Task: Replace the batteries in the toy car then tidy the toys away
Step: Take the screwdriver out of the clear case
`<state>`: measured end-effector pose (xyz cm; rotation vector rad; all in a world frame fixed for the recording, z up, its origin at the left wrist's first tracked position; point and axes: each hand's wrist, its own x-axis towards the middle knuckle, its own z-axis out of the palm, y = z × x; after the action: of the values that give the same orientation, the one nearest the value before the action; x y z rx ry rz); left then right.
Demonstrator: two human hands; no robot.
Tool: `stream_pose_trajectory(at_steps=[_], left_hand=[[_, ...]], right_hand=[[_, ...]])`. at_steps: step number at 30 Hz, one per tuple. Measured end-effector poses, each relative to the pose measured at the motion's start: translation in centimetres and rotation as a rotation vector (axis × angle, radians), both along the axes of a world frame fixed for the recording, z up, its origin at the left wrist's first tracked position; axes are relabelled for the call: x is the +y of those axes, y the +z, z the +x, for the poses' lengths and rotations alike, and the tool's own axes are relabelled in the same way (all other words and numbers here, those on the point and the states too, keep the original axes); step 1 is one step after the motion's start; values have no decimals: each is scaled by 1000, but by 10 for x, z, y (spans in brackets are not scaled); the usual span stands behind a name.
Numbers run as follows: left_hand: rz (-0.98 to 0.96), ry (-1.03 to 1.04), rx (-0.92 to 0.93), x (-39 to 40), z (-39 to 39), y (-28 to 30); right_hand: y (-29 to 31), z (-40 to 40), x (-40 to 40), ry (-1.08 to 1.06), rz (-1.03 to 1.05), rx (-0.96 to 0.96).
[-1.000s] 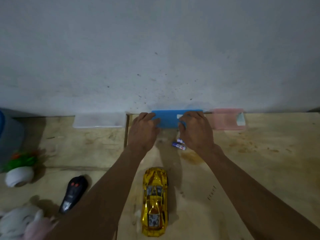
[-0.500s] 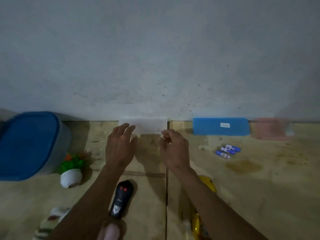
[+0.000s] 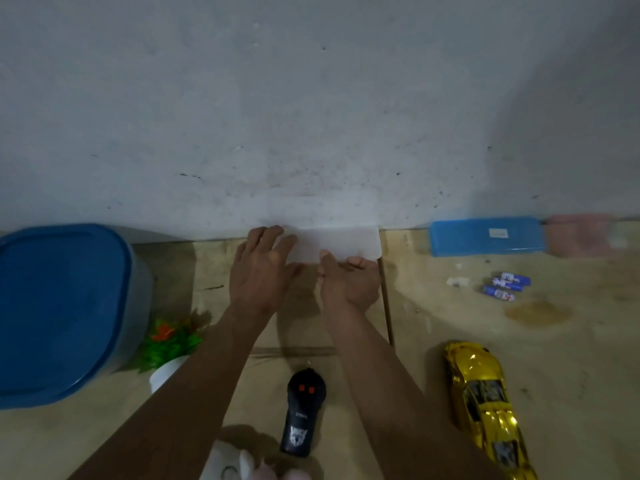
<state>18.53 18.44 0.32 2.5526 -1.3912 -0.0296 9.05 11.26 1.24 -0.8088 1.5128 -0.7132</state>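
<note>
A rough grey wall (image 3: 311, 98) fills the upper half, above a scuffed, stained plywood floor (image 3: 519, 341). At the left sits a rounded tub (image 3: 138, 299) under a smooth blue lid (image 3: 59, 306), now larger in view than half a second ago. A glossy gold car (image 3: 485, 403) lies at the lower right, fully visible now where only its nose showed earlier. A flat blue box (image 3: 485, 237) and a blurred pink box (image 3: 581, 235) lie against the wall. The left hand (image 3: 259, 271) lies spread, fingers on a frosted white box (image 3: 339, 242); the right hand (image 3: 349, 282) pinches its near edge, thumb on top, much as before. A black remote (image 3: 304, 417) lies between the forearms. A plastic plant (image 3: 169, 341) stands beside the tub. Three small blue batteries (image 3: 505, 285) lie right of the hands.
</note>
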Motion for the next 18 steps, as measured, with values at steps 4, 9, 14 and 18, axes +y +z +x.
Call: stream_pose_trajectory(at_steps=[4,9,14,18], left_hand=[[0,-2,-81,1,-2,-2],[-3,-21,-145,2,1,-2],[11,1,-162,-1,1,1],[-34,51,-113,-2,-3,-1]], right_hand=[[1,6,-2,-108,121,-51],[10,4,0,-114,174,-106],[19,0,-1,-119,152,-131],[20,-5,-5,50,-56,-111]])
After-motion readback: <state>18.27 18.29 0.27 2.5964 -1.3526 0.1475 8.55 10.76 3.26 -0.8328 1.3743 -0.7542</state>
